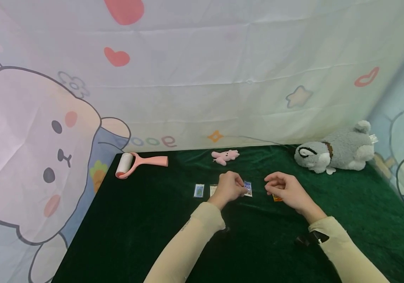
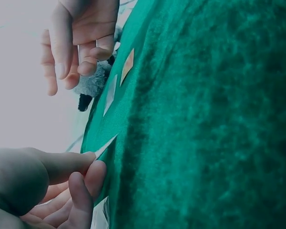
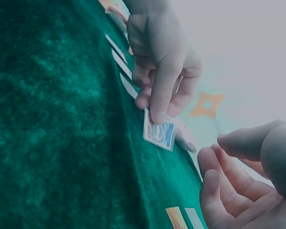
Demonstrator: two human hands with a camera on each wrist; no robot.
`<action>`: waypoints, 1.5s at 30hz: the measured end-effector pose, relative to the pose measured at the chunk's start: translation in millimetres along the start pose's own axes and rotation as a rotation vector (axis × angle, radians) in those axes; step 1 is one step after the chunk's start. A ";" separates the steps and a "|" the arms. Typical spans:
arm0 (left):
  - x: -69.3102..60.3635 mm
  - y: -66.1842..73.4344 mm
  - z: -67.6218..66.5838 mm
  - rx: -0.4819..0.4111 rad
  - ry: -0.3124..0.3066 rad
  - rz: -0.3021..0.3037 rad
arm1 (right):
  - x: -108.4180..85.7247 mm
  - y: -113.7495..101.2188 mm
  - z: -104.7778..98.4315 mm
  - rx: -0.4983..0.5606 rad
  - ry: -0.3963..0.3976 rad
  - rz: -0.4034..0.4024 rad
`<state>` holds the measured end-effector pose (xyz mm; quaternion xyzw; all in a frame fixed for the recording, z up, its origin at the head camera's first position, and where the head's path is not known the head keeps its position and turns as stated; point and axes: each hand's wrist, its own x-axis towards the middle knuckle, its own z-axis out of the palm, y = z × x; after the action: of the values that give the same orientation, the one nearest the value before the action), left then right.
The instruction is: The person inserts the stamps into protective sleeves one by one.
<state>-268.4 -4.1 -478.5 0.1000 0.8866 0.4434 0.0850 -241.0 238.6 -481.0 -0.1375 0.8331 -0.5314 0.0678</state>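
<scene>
My left hand [image 1: 228, 189] pinches a small card [image 1: 248, 188] with a blue-and-white picture between thumb and fingers. In the right wrist view the picture side of this card [image 3: 159, 132] shows, tilted. To its left lie a blue-green card [image 1: 199, 190] and a cream card [image 1: 213, 190], the latter partly behind the left hand. My right hand [image 1: 287, 191] hovers with loosely bent fingers, thumb apart from the fingertips, holding nothing. Beneath it is an orange card [image 1: 277, 198], mostly hidden in the head view. Beside that lies a pale card [image 2: 111, 95], seen in the left wrist view.
A pink lint roller [image 1: 152, 160] lies at the back left of the green cloth [image 1: 145, 220]. A small pink plush toy [image 1: 226, 157] sits behind the cards. At the back right lies a grey plush animal [image 1: 340, 151]. A printed curtain [image 1: 202, 78] hangs behind the table.
</scene>
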 end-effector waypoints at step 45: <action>1.6 21.8 13.0 0.025 -0.006 0.201 | -16.4 24.1 -27.3 -0.075 -0.010 0.081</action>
<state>-264.6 19.1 -468.8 0.1909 0.8774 0.4382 0.0413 -236.2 276.7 -491.8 -0.1087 0.8570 -0.4960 0.0881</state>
